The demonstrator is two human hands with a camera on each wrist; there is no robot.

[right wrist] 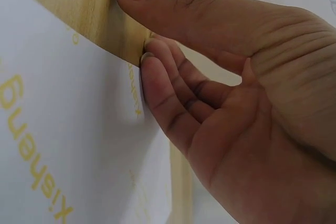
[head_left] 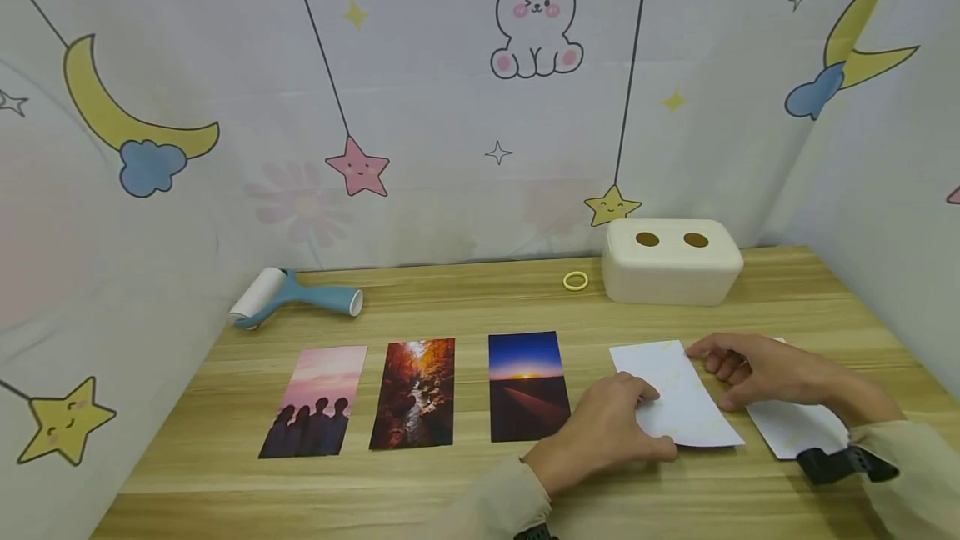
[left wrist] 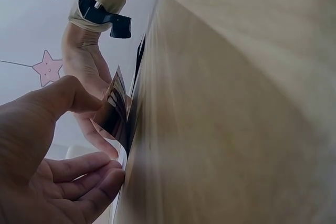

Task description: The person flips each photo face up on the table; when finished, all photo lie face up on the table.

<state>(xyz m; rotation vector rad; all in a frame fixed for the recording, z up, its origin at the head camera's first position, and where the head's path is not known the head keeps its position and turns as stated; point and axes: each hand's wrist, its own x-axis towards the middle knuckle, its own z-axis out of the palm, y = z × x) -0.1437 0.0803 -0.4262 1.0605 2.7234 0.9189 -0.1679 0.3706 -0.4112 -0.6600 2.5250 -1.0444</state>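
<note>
A face-down photo print [head_left: 671, 394], its white back marked with yellow lettering, lies between the two hands. My left hand [head_left: 603, 432] is at its left side, fingertips on the edge and thumb stretched toward the near edge. The left wrist view shows the picture side [left wrist: 116, 107] under a raised corner, the thumb overlapping it. On the far right edge, my right hand [head_left: 772, 369] touches the print with its fingertips, thumb apart from the fingers [right wrist: 163, 90]. A second white-backed print [head_left: 798, 427] lies partly hidden under the right hand and forearm.
Three face-up photos, of silhouettes [head_left: 315, 402], an autumn stream [head_left: 414, 394] and a sunset road [head_left: 528, 386], lie in a row on the wooden table [head_left: 337, 494]. Behind them are a blue-handled lint roller [head_left: 296, 297], a yellow ring [head_left: 575, 281] and a cream box [head_left: 671, 263] with two holes.
</note>
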